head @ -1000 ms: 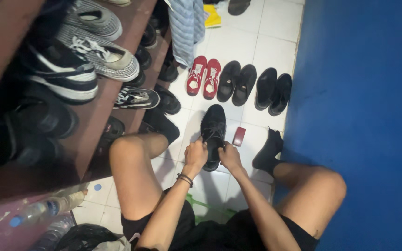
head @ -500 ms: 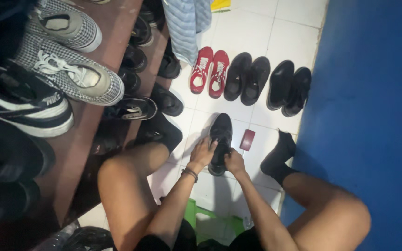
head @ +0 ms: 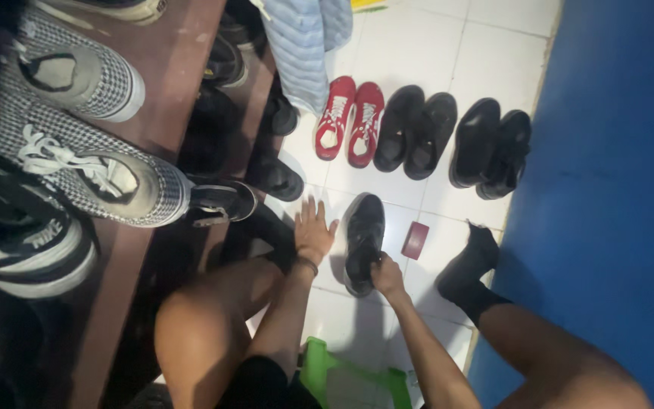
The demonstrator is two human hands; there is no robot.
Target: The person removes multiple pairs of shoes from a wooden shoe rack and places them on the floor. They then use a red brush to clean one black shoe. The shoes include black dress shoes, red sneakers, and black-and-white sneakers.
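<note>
A checkered canvas sneaker is seen on the brown wooden rack at nine o'clock. The left hand is spread flat (fingers wide). The black leather shoe, centre floor, is gripped at its heel by the right hand.

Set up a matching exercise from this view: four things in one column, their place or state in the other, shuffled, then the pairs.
Things:
1. left hand
2. right hand
3. red shoes
4. small dark red block

Places or states:
A. on the tiles just right of the black shoe
B. open, fingers spread, off the black shoe
C. in the row on the floor, beside a black pair
D. at the heel end of the black shoe

Pairs: 1-B, 2-D, 3-C, 4-A
</note>
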